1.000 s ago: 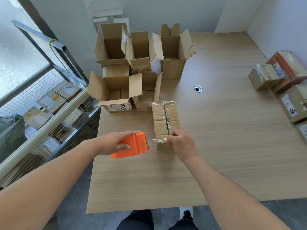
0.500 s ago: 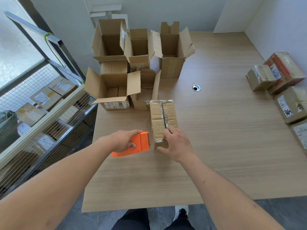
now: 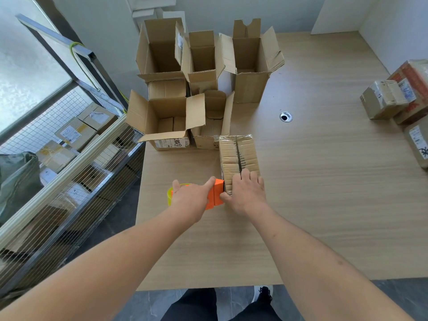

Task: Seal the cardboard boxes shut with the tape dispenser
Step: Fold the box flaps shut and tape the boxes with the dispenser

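Tape dispenser (image 3: 214,195): mostly hidden under left grip (image 3: 188,199). Closed box (image 3: 238,156): near end covered by right grip (image 3: 246,193). Taped parcels (image 3: 416,89) far right of it: cut by frame edge, labels unreadable.

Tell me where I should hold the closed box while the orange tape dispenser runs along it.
Press down on the near end of the closed box from above, as the right hand does. Its flat top faces up, and the tape dispenser sits against its left corner.

My tape dispenser (image 3: 215,196) is orange, its tape roll (image 3: 170,196) yellowish-green. The closed box (image 3: 238,156) is plain brown corrugated card with a dark centre seam. The bench (image 3: 324,193) shows pale wood grain; the floor (image 3: 148,306) is dark grey.
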### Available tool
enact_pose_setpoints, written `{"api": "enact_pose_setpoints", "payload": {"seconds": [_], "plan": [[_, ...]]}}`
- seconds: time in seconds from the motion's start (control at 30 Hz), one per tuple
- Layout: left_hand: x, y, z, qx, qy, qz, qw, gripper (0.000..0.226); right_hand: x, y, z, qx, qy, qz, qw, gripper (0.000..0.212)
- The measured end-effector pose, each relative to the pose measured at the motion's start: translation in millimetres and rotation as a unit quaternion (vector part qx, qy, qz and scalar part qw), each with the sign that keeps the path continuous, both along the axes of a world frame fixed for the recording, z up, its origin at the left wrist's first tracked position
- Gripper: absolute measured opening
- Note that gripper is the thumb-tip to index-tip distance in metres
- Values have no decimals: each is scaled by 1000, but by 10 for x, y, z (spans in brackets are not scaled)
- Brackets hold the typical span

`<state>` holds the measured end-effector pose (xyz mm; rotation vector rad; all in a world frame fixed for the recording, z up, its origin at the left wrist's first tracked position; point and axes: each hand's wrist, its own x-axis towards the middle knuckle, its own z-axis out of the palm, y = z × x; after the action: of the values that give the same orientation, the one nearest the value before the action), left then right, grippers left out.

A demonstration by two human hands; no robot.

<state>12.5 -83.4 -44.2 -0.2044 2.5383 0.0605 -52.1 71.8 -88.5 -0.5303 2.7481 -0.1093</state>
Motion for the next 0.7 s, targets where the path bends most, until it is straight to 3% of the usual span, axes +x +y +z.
{"api": "enact_pose_setpoints", "payload": {"seconds": [0.23,0.4,0.53,0.7], "plan": [[144,2,-183,77,13,108,991,93,29,8,-25,-5,12,2,1000,52],[81,5,-193,118,0,164,979,69,34,9,-23,-3,22,-1,1000,53],[235,-253,-377,78,-23,221,972,39,53,3,-34,8,20,5,1000,51],[419,-438,-569,104,44,234,966,58,30,7,-46,3,17,-2,1000,51]]}}
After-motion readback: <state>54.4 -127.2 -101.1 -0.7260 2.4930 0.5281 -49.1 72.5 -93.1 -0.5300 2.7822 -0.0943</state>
